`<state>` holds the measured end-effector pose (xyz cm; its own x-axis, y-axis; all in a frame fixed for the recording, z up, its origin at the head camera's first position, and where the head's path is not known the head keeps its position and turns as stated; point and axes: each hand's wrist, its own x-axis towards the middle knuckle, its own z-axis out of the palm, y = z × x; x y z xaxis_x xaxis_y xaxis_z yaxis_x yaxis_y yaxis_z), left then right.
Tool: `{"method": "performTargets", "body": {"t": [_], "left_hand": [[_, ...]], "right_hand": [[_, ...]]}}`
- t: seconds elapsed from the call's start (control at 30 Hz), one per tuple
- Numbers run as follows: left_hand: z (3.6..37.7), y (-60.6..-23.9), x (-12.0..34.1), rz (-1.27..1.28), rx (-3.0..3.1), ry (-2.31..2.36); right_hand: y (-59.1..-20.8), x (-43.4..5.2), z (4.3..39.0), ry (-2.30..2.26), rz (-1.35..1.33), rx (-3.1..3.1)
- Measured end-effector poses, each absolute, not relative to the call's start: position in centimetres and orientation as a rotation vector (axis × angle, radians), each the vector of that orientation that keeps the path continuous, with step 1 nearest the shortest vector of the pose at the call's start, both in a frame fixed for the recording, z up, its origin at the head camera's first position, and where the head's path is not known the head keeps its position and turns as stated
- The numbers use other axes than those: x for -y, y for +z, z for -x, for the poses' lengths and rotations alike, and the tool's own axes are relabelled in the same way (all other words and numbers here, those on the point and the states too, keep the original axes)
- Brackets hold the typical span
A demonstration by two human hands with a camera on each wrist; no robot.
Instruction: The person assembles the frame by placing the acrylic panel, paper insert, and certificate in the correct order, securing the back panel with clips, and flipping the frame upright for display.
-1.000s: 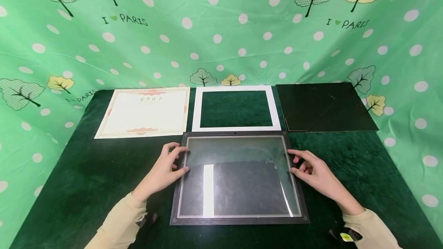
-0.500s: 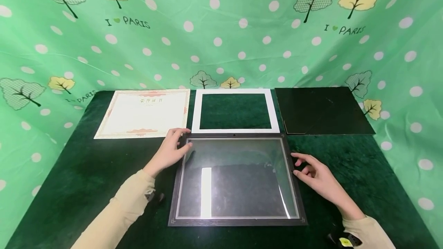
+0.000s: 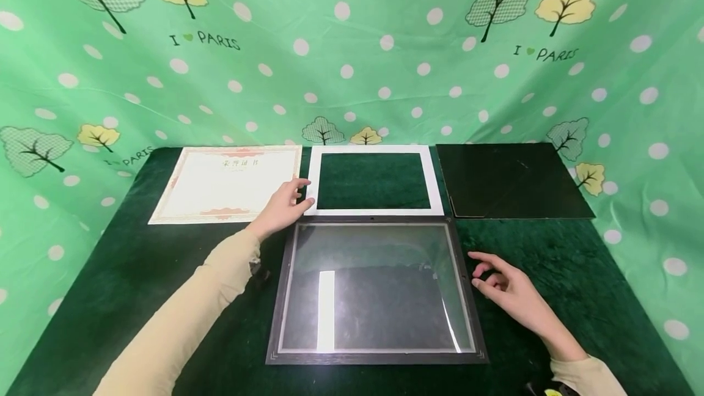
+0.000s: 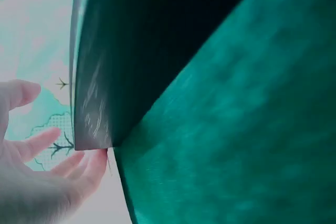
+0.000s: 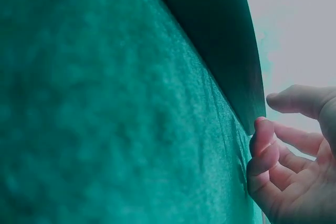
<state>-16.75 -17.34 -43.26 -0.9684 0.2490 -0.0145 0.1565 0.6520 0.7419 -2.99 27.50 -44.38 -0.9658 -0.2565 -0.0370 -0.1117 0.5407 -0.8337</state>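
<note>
A dark picture frame (image 3: 376, 359) with a glass pane lies flat at the front centre of the table, glare streaks across it. Behind it is a white picture mat (image 3: 434, 182) with a rectangular window. My left hand (image 3: 283, 205) reaches over the mat's left side, thumb and index fingertip right at its edge, fingers loosely bent. In the left wrist view, that hand shows beyond the corner of the frame (image 4: 94, 103). Just right of the frame hovers my right hand (image 3: 508, 289), its fingers relaxed with nothing between them; the right wrist view shows the frame's side close to its fingertips.
A certificate (image 3: 236, 191) with a red and gold border lies at the back left, partly under the left hand in this view. On the back right is a black backing board (image 3: 517, 182). Dark green cloth (image 3: 137, 298) covers the table, and a green patterned curtain (image 3: 352, 54) hangs behind.
My left hand has left the frame's left side and moved up and away to the mat's left edge. My right hand has drawn slightly off the frame's right side.
</note>
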Motion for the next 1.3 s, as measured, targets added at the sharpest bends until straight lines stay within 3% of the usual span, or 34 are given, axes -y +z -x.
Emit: {"method": "performTargets", "body": {"t": [0.33, 0.8, 1.03, 1.3], "left_hand": [[19.8, -43.1, 16.7, -0.404, -2.745, 1.011], [20.6, -42.5, 16.9, -0.309, -2.539, 1.142], [21.0, -42.9, 17.9, -0.231, -2.413, 1.298], [20.8, -42.8, 18.0, -0.225, -2.389, 1.324]], "right_hand": [[-44.8, -27.8, 3.0, -1.424, 0.325, -2.594], [-44.2, -27.9, 4.3, -1.403, 0.315, -2.548], [-42.8, -27.0, 6.7, -1.444, 0.389, -2.612], [-42.0, -25.8, 12.2, -1.417, 0.453, -2.575]]}}
